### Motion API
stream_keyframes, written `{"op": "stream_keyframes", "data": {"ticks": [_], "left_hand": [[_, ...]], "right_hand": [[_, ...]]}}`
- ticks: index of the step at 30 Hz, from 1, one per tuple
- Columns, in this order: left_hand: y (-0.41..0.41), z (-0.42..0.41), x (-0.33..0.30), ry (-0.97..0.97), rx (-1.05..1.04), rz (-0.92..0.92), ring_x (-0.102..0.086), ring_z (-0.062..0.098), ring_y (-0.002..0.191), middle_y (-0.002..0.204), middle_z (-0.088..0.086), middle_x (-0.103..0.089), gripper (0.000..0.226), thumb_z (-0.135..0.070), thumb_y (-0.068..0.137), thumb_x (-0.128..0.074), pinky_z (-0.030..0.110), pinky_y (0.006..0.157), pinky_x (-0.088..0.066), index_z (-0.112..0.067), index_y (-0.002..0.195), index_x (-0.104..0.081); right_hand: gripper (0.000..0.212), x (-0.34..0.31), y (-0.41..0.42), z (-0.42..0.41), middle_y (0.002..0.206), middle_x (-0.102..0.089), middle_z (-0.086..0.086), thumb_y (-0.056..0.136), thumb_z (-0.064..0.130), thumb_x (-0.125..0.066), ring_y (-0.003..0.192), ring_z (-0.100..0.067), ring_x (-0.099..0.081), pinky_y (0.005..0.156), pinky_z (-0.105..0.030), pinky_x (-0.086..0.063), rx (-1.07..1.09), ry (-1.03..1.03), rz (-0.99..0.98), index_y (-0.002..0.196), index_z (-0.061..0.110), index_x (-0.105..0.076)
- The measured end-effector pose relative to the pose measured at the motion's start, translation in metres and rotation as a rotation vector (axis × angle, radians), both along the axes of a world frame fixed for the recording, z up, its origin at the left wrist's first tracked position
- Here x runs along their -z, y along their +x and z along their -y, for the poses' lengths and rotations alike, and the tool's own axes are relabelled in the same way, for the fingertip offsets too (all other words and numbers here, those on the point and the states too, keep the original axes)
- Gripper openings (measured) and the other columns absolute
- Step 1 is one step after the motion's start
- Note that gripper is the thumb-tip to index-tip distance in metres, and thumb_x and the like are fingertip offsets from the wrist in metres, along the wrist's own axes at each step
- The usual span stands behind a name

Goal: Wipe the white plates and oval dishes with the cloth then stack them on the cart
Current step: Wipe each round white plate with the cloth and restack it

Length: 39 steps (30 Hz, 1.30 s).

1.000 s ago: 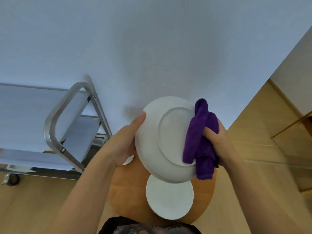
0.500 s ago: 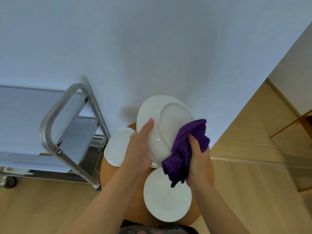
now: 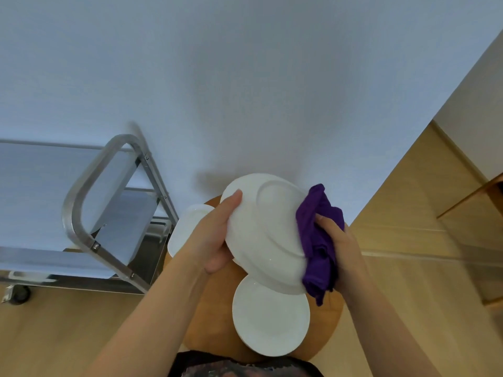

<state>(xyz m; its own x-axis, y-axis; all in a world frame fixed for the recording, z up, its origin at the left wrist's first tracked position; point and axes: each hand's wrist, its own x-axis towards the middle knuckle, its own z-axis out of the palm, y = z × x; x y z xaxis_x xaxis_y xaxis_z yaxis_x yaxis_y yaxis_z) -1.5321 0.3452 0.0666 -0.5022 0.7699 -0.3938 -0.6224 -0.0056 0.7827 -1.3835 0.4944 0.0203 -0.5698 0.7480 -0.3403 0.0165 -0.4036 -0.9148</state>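
My left hand (image 3: 217, 235) grips the left rim of a white oval dish (image 3: 268, 229), held tilted above the table with its underside toward me. My right hand (image 3: 336, 248) clutches a bunched purple cloth (image 3: 317, 240) pressed against the dish's right edge. Below the dish, a stack of round white plates (image 3: 270, 319) rests on the round wooden table (image 3: 215, 322). Another white dish (image 3: 182, 229) lies at the table's left edge, partly hidden by my left hand. The metal cart (image 3: 81, 202) stands to the left.
A white wall fills the upper view, close behind the table. Wooden floor stretches to the right, where wooden furniture (image 3: 484, 202) shows at the frame edge. The cart's wheel (image 3: 20, 293) sits at the lower left.
The cloth has slid from the dish's lower middle back to its right edge. My left hand has moved a little higher on the dish's left rim.
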Motion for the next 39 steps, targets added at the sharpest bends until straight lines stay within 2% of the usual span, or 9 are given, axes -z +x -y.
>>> {"op": "stream_keyframes", "data": {"ticks": [2,6,11,17,20,23,30,34,39], "left_hand": [[0.014,-0.008,0.004,0.013,-0.039,-0.01,-0.072,0.02,0.088,0.097,0.003,-0.075,0.038,-0.047,0.082,-0.058,0.035,0.07,-0.058,-0.021,0.109,-0.061],[0.046,-0.022,0.011,-0.003,-0.093,-0.144,-0.071,0.023,0.091,0.098,0.003,-0.074,0.044,-0.053,0.07,-0.059,0.038,0.077,-0.057,-0.023,0.102,-0.062],[0.043,-0.008,0.011,0.013,0.005,-0.311,-0.069,0.015,0.093,0.097,-0.007,-0.074,0.053,-0.062,0.061,-0.058,0.028,0.077,-0.058,-0.031,0.104,-0.061],[0.054,-0.003,0.01,0.004,0.154,-0.418,-0.068,0.013,0.095,0.096,-0.009,-0.073,0.03,-0.058,0.074,-0.051,0.033,0.084,-0.057,-0.044,0.096,-0.066],[0.049,-0.004,0.01,0.012,0.087,-0.435,-0.069,0.017,0.096,0.098,-0.003,-0.073,0.046,-0.06,0.072,-0.051,0.033,0.083,-0.057,-0.032,0.107,-0.063],[0.046,-0.005,0.009,0.028,-0.004,-0.439,-0.07,0.014,0.092,0.095,-0.003,-0.074,0.049,-0.06,0.072,-0.051,0.024,0.072,-0.056,-0.027,0.107,-0.064],[0.017,-0.003,0.003,0.018,-0.265,-0.191,-0.071,0.018,0.086,0.092,0.004,-0.075,0.031,-0.039,0.095,-0.048,0.032,0.071,-0.054,-0.015,0.106,-0.064],[0.002,0.012,0.003,-0.031,-0.222,-0.247,-0.07,0.009,0.08,0.083,-0.013,-0.074,0.017,-0.042,0.092,-0.05,0.024,0.06,-0.055,-0.029,0.099,-0.058],[0.004,0.021,0.008,-0.065,-0.188,-0.193,-0.062,0.023,0.103,0.108,-0.001,-0.069,0.026,-0.044,0.09,-0.052,0.042,0.083,-0.055,-0.029,0.11,-0.056]], "right_hand": [[0.041,0.004,-0.004,0.016,0.098,-0.072,-0.003,0.068,0.049,-0.073,0.092,-0.028,-0.068,0.087,-0.051,-0.053,0.105,0.006,0.007,0.102,0.027,-0.067],[0.039,0.005,-0.021,0.052,0.104,-0.071,0.0,0.083,0.045,-0.065,0.094,-0.023,-0.069,0.088,-0.045,-0.054,0.26,-0.152,-0.072,0.117,0.025,-0.062],[0.015,-0.008,-0.022,0.035,0.098,-0.072,-0.004,0.088,0.04,-0.058,0.088,-0.021,-0.07,0.08,-0.04,-0.056,0.087,-0.064,-0.022,0.095,0.031,-0.068],[0.016,-0.028,-0.034,0.017,0.099,-0.062,0.016,0.072,0.075,-0.047,0.102,-0.019,-0.062,0.092,-0.053,-0.049,-0.102,0.298,0.112,0.086,0.067,-0.047],[0.018,-0.037,-0.04,0.029,0.101,-0.065,0.01,0.085,0.061,-0.052,0.092,-0.009,-0.066,0.076,-0.025,-0.055,-0.175,0.228,0.004,0.1,0.052,-0.05],[0.011,-0.052,-0.038,0.039,0.09,-0.066,0.013,0.091,0.038,-0.055,0.071,0.006,-0.064,0.053,-0.006,-0.045,-0.258,0.283,-0.071,0.102,0.041,-0.053],[0.016,-0.042,-0.021,0.065,0.08,-0.063,0.014,0.087,0.02,-0.065,0.071,-0.001,-0.061,0.059,-0.013,-0.047,-0.333,0.664,0.035,0.1,0.025,-0.057],[0.02,-0.018,-0.005,0.055,0.08,-0.062,0.03,0.082,0.024,-0.065,0.075,0.01,-0.059,0.058,-0.004,-0.042,-0.274,0.729,0.084,0.1,0.027,-0.056],[0.021,-0.002,-0.007,0.035,0.085,-0.066,0.022,0.081,0.023,-0.064,0.079,0.0,-0.063,0.063,-0.012,-0.047,-0.171,0.575,0.103,0.098,0.035,-0.058]]}}
